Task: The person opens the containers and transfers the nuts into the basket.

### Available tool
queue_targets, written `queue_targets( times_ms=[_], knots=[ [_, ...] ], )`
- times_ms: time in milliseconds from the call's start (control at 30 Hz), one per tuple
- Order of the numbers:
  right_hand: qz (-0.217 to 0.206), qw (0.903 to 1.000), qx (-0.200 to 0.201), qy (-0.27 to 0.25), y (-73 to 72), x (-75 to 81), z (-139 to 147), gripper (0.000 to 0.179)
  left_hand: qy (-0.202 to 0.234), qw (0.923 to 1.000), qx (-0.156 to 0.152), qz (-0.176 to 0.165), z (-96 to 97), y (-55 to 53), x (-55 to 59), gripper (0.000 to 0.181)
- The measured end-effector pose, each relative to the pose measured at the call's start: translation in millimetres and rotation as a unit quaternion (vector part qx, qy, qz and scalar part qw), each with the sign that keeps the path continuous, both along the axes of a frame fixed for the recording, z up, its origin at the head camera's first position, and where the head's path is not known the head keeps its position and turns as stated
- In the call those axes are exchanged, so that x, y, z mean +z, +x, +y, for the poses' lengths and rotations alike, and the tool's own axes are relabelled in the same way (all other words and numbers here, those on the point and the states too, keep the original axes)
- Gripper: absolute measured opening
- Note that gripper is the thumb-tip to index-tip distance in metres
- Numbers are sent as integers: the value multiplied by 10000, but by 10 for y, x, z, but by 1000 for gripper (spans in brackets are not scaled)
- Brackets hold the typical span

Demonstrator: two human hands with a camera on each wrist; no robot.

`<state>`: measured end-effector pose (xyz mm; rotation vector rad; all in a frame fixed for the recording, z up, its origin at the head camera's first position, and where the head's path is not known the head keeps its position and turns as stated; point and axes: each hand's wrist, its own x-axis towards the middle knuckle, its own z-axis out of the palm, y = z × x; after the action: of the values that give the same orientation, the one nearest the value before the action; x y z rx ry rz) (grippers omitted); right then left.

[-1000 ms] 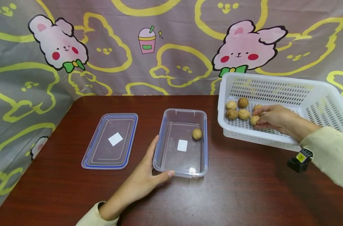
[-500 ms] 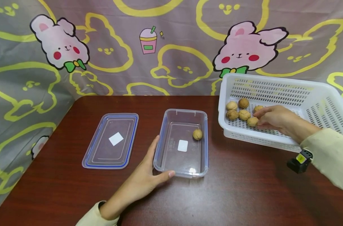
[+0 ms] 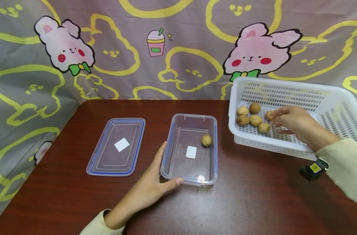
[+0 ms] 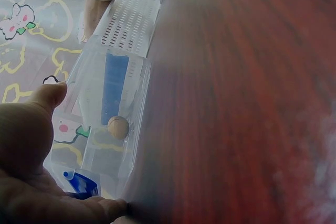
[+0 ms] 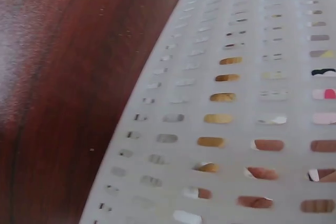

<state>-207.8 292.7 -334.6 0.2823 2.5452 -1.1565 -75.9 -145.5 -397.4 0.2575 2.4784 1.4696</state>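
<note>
A clear plastic container (image 3: 185,173) stands mid-table with one walnut (image 3: 206,140) inside. My left hand (image 3: 150,182) rests against its near left corner, fingers along the side and thumb along the front; the left wrist view shows thumb and fingers spread wide about the container (image 4: 142,108). Several walnuts (image 3: 256,120) lie at the left end of a white slotted basket (image 3: 269,142). Over them is my right hand (image 3: 297,124), fingers apart, the index fingertip beside a walnut (image 3: 270,115). In the right wrist view the basket wall (image 5: 247,129) mostly hides this hand.
Left of the container a clear lid (image 3: 106,156) with a blue seal lies flat on the dark red table (image 3: 240,202). A patterned curtain (image 3: 122,65) hangs behind the table's far edge. The basket takes up the back right.
My right hand has let go of a walnut near the basket's front side and shifted slightly right and away from it, fingers more spread. My left hand has stayed at the container.
</note>
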Motion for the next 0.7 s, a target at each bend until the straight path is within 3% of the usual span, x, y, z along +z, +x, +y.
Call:
queue_targets(
  times_ms=[333, 700],
  knots=[
    [531, 9979, 115, 348, 17, 92, 3, 53, -51, 10000, -24, 28, 10, -4, -6, 121],
    [1362, 9875, 343, 713, 140, 404, -389, 55, -14, 9999, -28, 130, 5, -4, -31, 119]
  ],
)
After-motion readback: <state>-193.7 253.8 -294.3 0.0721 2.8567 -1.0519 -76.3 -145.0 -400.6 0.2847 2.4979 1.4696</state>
